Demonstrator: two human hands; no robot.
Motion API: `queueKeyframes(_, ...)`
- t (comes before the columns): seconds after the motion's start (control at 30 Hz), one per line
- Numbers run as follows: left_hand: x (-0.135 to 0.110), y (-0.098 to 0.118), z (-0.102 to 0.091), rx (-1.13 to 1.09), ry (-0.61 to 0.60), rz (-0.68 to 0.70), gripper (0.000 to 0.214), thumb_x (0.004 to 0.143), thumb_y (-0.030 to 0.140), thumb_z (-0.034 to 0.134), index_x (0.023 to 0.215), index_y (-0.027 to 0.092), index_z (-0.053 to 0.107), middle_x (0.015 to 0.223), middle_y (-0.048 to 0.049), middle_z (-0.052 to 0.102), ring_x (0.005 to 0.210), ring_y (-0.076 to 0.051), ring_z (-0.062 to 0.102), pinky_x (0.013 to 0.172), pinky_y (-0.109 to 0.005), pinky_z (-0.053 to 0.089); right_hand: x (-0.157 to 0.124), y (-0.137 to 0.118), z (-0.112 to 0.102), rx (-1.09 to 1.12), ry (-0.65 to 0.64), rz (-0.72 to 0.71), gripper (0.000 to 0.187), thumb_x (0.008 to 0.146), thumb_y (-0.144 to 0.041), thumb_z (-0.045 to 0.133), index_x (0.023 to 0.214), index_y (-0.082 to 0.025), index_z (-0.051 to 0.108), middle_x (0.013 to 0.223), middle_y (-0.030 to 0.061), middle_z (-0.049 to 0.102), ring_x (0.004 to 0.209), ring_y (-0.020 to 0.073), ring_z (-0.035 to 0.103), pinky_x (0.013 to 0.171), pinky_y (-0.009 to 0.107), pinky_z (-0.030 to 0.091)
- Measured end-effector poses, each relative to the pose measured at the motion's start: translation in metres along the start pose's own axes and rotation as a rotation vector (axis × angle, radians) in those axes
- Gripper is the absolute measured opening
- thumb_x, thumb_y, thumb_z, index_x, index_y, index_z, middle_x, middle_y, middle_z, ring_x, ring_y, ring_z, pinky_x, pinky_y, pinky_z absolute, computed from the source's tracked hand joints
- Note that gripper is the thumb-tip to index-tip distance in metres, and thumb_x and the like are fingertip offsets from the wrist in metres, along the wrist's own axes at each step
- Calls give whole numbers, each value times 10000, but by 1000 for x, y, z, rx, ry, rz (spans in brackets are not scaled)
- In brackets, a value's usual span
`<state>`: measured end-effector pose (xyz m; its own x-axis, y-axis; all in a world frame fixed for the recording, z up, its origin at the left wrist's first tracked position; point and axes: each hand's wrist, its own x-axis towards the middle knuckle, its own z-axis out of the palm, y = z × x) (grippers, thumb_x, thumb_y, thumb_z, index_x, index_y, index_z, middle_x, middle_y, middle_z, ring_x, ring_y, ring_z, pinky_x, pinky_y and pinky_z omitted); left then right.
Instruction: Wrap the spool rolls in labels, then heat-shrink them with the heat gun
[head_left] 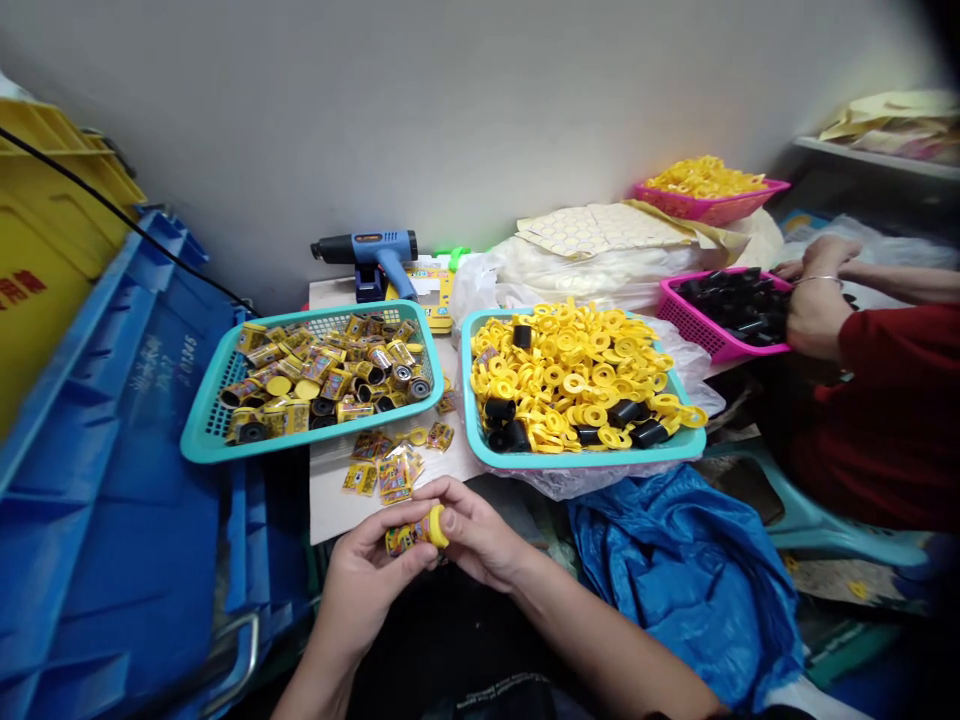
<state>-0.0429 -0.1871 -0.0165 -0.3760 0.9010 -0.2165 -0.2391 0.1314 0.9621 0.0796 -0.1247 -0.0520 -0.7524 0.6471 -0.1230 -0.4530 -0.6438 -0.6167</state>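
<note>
Near the table's front edge, my left hand is closed around a small canister wrapped in a colourful yellow label. It lies on its side, tilted slightly up to the right. My right hand pinches the yellow cap at the canister's right end, thumb against it. Just beyond my hands, several flat printed label sleeves lie on the table. To the left stands a turquoise basket of labelled canisters. A second turquoise basket on the right holds yellow ring-shaped pieces and some black cylinders.
A blue heat gun rests at the back. Big blue crates line the left side. At right, a co-worker's hand is at a pink basket of black parts. A blue plastic sheet hangs below the table.
</note>
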Motion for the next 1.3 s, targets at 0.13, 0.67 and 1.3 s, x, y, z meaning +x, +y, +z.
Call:
queueKeyframes(0.13, 3, 3, -4, 64, -22, 19, 302, 525, 307, 863, 793, 219, 756, 862, -37, 757, 769, -183, 696, 665, -241, 575, 4, -9, 2, -78, -32, -4, 473, 654, -490, 818, 973, -208, 611, 868, 8, 650, 727, 121, 596, 606, 218, 462)
queueKeyframes(0.67, 164, 91, -5, 1273, 149, 409, 501, 816, 471, 552, 1191, 148, 634, 1196, -183, 663, 1111, -374, 612, 919, -548, 488, -95, -176, -64, -1233, 790, -568, 231, 900, -403, 538, 898, -219, 678, 916, 70, 684, 890, 231, 629, 826, 373, 482)
queueKeyframes(1.3, 156, 14, 283, 1355, -1303, 1475, 451, 785, 520, 596, 1124, 226, 651, 1361, -108, 533, 1327, -369, 381, 1098, -568, 244, -83, -190, -145, -1459, 1508, -768, 276, 928, -203, 289, 1065, -155, 524, 1060, 154, 612, 1040, 256, 538, 936, 455, 437)
